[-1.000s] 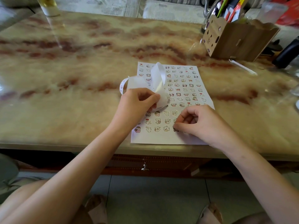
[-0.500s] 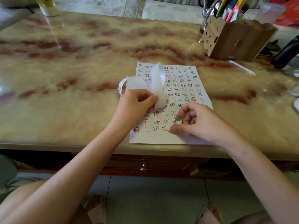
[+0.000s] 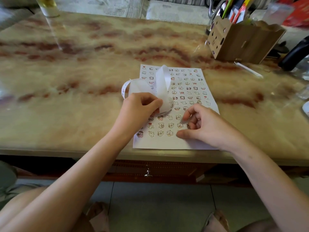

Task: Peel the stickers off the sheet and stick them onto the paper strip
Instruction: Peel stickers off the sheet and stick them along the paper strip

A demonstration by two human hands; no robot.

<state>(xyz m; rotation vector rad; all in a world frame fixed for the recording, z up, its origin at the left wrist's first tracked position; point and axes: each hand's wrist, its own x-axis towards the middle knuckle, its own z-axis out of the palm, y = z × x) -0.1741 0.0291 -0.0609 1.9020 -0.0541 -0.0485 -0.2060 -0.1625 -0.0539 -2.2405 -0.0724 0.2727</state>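
With the paper strip (image 3: 161, 86) pinched in the left hand (image 3: 140, 108) and the right hand (image 3: 202, 126) fingers loosely curled, empty, over the sticker sheet (image 3: 187, 91), a sticker may be torn or the strip creased

Marbled table (image 3: 83, 77) on which a sticker sheet (image 3: 189, 84), a cardboard organizer box (image 3: 242, 42) and a glass bottle (image 3: 48, 7) are supported.

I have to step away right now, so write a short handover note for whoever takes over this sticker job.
Left hand: pinching the curled paper strip, held above the sheet.
Right hand: on the sheet's near right part, fingers curled; whether it holds a sticker cannot be told.
Sheet: flat at the table's near edge.
Done: a few stickers show on the strip's far left end.
Left: most stickers remain on the sheet; keep peeling and sticking them to the strip.
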